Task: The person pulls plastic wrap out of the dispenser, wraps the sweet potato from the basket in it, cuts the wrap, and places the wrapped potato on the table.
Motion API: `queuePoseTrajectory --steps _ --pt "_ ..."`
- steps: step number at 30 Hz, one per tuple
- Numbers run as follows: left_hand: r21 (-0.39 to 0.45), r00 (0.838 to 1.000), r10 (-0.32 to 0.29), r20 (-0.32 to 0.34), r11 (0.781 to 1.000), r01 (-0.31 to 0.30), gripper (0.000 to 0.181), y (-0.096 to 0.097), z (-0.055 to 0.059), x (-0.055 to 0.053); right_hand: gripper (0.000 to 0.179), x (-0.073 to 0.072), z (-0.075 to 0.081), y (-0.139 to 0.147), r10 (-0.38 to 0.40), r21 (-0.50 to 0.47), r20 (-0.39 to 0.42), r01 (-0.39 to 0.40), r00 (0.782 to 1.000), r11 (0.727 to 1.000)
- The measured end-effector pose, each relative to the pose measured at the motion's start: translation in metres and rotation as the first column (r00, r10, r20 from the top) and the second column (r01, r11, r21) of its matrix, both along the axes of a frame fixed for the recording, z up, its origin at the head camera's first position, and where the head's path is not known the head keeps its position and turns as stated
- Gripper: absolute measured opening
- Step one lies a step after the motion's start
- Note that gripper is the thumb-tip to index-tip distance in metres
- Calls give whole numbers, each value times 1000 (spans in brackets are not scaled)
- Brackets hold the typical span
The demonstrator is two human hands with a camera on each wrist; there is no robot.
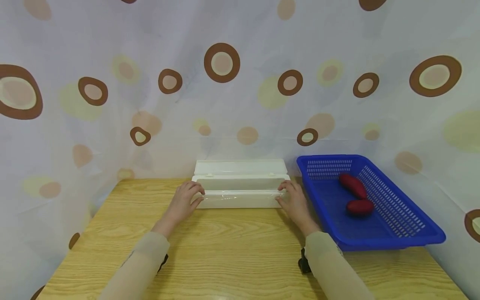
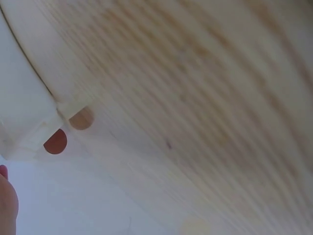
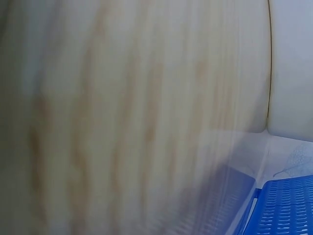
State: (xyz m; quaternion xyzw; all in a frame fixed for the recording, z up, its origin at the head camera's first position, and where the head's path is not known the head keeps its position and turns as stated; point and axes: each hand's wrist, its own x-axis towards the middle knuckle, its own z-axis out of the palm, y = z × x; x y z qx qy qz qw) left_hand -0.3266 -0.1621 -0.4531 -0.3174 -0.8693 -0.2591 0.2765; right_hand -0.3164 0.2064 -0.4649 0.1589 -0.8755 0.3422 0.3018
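A long white box [image 1: 240,200] stands on the table against the back wall, its hinged lid [image 1: 240,167] raised at the rear. Its inside looks bare where it shows. My left hand [image 1: 184,199] grips the box's left end, fingers bent over the top edge and thumb at the front. At the opposite end, my right hand [image 1: 294,201] holds the box in the same way. The left wrist view catches a bit of a finger [image 2: 7,203] beside the white box [image 2: 22,98]. In the right wrist view the box [image 3: 293,68] shows at the upper right, without the hand.
A blue plastic basket [image 1: 393,241] sits to the right of my right hand. Two dark red, sweet-potato-like things, one longer [image 1: 352,185] and one shorter [image 1: 360,207], lie in it. The wooden table [image 1: 225,258] meets a spotted cloth wall [image 1: 240,104] behind the box.
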Motion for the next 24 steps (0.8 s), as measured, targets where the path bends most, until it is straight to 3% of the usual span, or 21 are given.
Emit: queuePoseTrajectory --steps 10,24 --pt "40 999 0 -44 999 2 13 0 5 1 17 -3 2 -2 -33 -34 -16 32 999 999" --pt "87 999 35 -7 996 -34 8 0 15 4 8 -4 19 -6 -194 -140 -86 180 977 974"
